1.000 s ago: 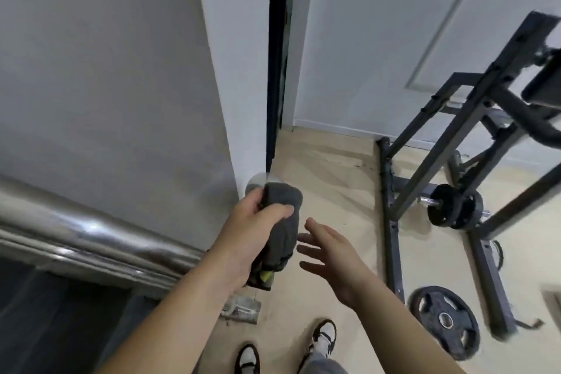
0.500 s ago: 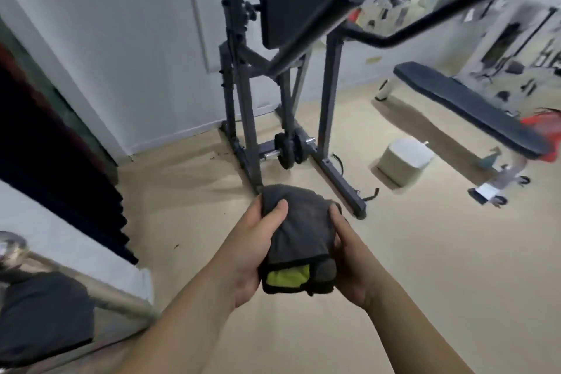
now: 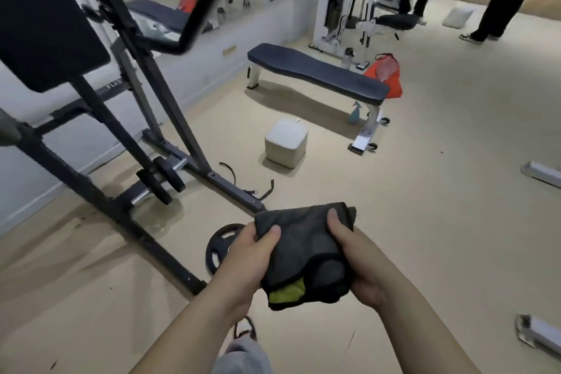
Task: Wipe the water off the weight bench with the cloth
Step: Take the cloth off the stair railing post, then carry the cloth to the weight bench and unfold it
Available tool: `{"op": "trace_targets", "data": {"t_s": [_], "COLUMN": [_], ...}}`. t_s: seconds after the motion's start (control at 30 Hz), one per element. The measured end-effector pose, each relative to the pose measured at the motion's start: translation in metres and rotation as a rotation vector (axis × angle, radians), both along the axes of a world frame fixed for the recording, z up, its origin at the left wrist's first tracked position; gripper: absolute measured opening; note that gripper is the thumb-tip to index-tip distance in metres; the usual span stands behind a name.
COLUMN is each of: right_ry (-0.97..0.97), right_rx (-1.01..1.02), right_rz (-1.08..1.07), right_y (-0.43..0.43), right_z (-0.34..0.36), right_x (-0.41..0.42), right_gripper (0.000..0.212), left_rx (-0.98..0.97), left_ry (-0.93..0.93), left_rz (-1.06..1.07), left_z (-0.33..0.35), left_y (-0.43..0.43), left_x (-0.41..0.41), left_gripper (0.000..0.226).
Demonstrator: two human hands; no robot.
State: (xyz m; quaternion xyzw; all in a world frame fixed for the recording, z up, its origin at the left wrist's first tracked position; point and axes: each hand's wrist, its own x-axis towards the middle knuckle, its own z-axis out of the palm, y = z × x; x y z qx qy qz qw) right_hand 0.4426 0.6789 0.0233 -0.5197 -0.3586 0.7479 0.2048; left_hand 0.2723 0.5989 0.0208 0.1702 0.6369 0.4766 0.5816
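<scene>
Holding the dark grey fabric cloth with a yellow-green patch (image 3: 303, 249): being carried bunched at waist height between both hands, over the beige floor, well apart from the bench; probably being gathered into a thick pad so that one face is ready for wiping.

Left hand (image 3: 246, 261): clenching the cloth's left edge, thumb lying on top and fingers curling underneath; forearm reaching up from the lower edge of the view, wrist turning inward.

Right hand (image 3: 361, 267): grasping the cloth's right side, thumb pressing near the upper hem, fingers wrapping beneath; seemingly steadying the bundle against the other hand's pull.

Flat black padded weight bench on white legs (image 3: 315, 73): standing ahead across the floor, top face open; not yet being touched; any water too fine to be made out from here.

Small teal spray bottle (image 3: 354, 112): standing on the floor under the bench's right end, just beside a white leg; likely the source of the water.

Pale cube-shaped stool (image 3: 287, 143): sitting on the floor between the hands and the bench, calling for a step around it.

Round black weight plate (image 3: 220, 247): lying flat, partly hidden behind the left hand.

Stage: judging by distance, approaching; wiping not yet begun.
</scene>
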Motion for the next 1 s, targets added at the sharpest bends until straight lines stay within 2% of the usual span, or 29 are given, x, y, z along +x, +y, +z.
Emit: {"op": "trace_targets", "data": {"t_s": [0.3,0.47,0.63,0.77,0.87,1.0], "right_ry": [-0.109,-0.123,-0.114,-0.234,-0.305,-0.210], "right_rx": [0.108,0.150,0.151,0.151,0.239,0.344], "right_rz": [-0.141,-0.235,-0.239,-0.248,-0.164,-0.029], "right_y": [0.221,0.343,0.456,0.560,0.639,0.731], "right_z": [0.009,0.020,0.009,-0.020,-0.033,-0.028], "right_x": [0.007,0.027,0.062,0.074,0.070,0.044], "right_gripper": [0.044,0.027,0.039,0.046,0.054,0.025], "left_rx": [-0.033,0.016,0.068,0.045,0.057,0.055], "left_ry": [-0.053,-0.022,-0.016,-0.035,-0.055,-0.061], "left_rz": [-0.159,-0.203,-0.136,-0.093,-0.030,0.078], "left_z": [-0.018,-0.003,0.011,0.004,0.000,0.005], "left_y": [0.242,0.389,0.517,0.614,0.681,0.756], "left_x": [0.007,0.028,0.046,0.057,0.065,0.058], "left_gripper": [0.022,0.022,0.015,0.018,0.021,0.019]}}
